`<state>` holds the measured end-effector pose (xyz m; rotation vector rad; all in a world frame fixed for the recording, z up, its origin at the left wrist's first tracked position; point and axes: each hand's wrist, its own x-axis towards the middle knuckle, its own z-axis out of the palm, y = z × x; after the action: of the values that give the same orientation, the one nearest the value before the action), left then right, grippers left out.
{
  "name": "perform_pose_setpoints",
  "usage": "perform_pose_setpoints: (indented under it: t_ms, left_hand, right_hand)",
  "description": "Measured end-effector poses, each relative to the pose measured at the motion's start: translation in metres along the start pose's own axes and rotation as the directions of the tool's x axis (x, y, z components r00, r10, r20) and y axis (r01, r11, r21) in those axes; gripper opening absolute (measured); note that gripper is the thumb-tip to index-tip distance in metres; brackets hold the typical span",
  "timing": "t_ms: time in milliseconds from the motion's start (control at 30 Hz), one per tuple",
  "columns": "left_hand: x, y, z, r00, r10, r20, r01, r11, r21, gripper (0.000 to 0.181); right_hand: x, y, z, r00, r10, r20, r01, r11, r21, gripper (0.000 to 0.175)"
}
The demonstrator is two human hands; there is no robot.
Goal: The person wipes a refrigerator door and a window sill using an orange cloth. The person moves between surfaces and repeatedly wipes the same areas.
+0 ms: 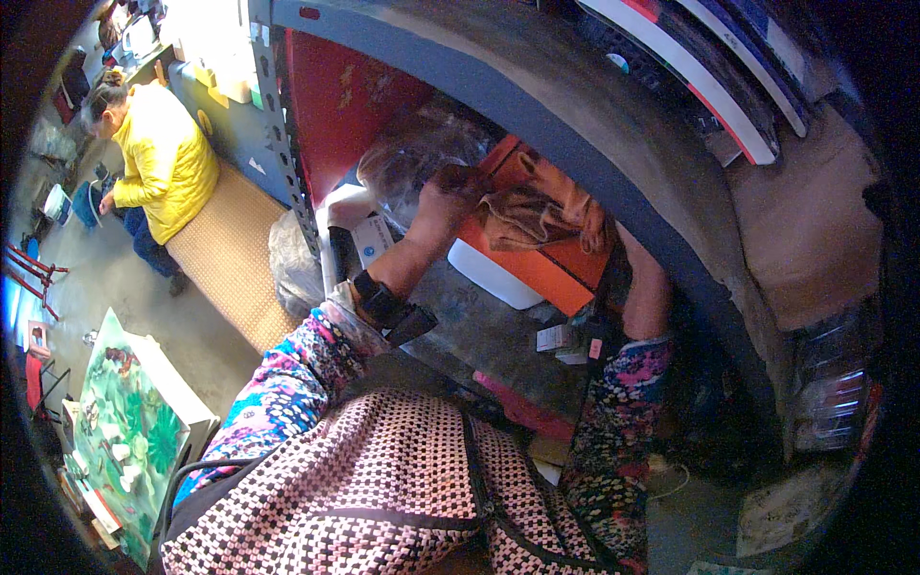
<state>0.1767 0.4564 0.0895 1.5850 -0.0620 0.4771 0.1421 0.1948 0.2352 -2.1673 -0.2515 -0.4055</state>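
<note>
Both my arms reach onto a shelf under a grey metal shelf beam. My left hand [454, 190] is at a clear plastic bag [402, 162], beside an orange box [575, 277]; its fingers are in shadow, and whether they grip anything is unclear. A crumpled brown cloth [528, 215] lies on top of the box. At the right end of the box is my right hand [636, 251], its fingers hidden behind the beam and the box. A white rounded object [492, 274] lies along the box's near side. Small white boxes [557, 338] sit nearer to me.
A perforated metal upright [287, 144] stands left of the shelf. The grey beam [575, 129] crosses above my hands. Further left, a person in a yellow jacket [169, 158] sits on a patterned bench [230, 251]. A green-covered table [133, 424] stands at lower left; cardboard [805, 223] is at right.
</note>
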Motion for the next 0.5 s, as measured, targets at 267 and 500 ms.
perform_pose_setpoints:
  t_ms: [267, 500]
  left_hand:
    - [-0.005, 0.04, -0.001, 0.998, -0.028, 0.061, 0.035, 0.991, -0.126, 0.032]
    - [-0.025, 0.048, -0.021, 0.955, -0.065, 0.29, 0.139, 0.96, -0.244, 0.053]
  right_hand:
    - [0.014, -0.035, 0.028, 0.868, -0.102, 0.487, 0.297, 0.891, -0.343, 0.069]
    - [0.023, -0.008, 0.042, 0.815, -0.221, 0.536, 0.397, 0.887, -0.237, 0.067]
